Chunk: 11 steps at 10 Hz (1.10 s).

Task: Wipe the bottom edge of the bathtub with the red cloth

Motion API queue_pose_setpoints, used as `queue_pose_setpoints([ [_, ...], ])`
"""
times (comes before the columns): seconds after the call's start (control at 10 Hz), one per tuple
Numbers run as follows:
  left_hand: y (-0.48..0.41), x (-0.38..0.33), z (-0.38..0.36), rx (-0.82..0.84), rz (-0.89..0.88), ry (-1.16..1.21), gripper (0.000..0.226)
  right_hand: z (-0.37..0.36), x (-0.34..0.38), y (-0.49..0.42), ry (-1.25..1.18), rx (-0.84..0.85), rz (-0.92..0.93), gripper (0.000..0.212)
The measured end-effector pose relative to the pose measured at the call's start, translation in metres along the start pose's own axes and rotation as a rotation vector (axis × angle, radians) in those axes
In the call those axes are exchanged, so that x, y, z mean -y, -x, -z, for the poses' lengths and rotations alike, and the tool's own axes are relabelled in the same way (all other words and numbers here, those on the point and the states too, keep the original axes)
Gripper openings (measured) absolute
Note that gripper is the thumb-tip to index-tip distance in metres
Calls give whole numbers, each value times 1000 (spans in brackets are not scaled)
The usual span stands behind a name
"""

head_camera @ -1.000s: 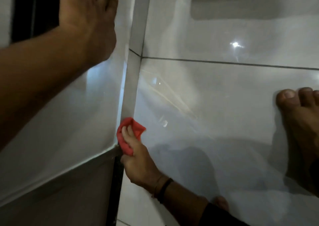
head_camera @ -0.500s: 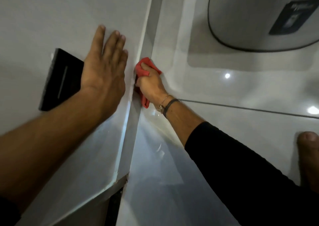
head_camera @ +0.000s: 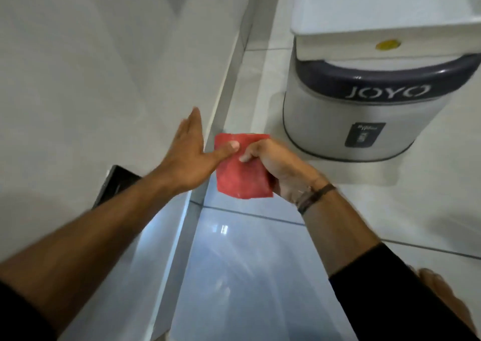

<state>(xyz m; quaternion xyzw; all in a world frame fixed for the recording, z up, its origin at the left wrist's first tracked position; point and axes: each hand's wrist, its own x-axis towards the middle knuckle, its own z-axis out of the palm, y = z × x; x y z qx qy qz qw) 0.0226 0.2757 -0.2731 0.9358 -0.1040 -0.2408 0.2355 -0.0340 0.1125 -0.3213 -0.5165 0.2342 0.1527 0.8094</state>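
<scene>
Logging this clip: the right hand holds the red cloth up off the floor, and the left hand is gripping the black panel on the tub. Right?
Not quite. In the head view the left hand is open, thumb on the red cloth, not gripping the black panel. The right hand does hold the cloth up off the floor.

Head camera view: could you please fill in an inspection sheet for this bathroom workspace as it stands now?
Surface: glossy white floor tiles, dark grout lines.
Job's things: red cloth held flat above the floor, off the bathtub bottom edge.
Clutter: white JOYO bin on the floor; black panel on the tub side.
Grippers: right hand grips the cloth; left hand open, thumb on the cloth.
Cables: nothing seen.
Surroundings: bare foot at lower right.
</scene>
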Motion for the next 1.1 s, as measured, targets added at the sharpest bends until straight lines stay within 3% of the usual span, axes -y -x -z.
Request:
queue_pose_setpoints([
  [0.1, -3, -46, 20, 304, 51, 755, 61, 28, 65, 50, -84, 32, 22, 44],
  [0.2, -4, -69, 33, 305, -27, 910, 45, 39, 105, 76, -80, -1, 48, 46],
  [0.3, -10, -131, 55, 249, -159, 988, 37, 59, 176, 106, 61, -188, 191, 25],
  [0.4, -21, -178, 69, 190, -190, 941, 27, 72, 215, 105, 167, -380, 281, 23],
  [0.5, -58, -256, 75, 67, -145, 684, 15, 115, 275, 91, 305, -569, 331, 34],
  [0.6, -87, -293, 68, 33, -97, 480, 8, 144, 298, 69, 463, -616, 245, 36],
  [0.7, -136, -312, 38, 74, -7, 155, 16, 180, 302, 27, 681, -566, -4, 30],
  [0.8, -156, -320, 13, 56, 12, -12, 9, 198, 294, 3, 787, -515, -130, 29],
  [0.9, -176, -322, -4, -49, 71, -147, 18, 217, 287, -26, 901, -594, -142, 37],
  [1.0, -174, -322, -5, -146, 80, -119, 25, 216, 286, -27, 1142, -709, -82, 50],
  [1.1, -146, -326, 3, -275, -11, -181, 23, 204, 293, -5, 1385, -816, 41, 62],
])
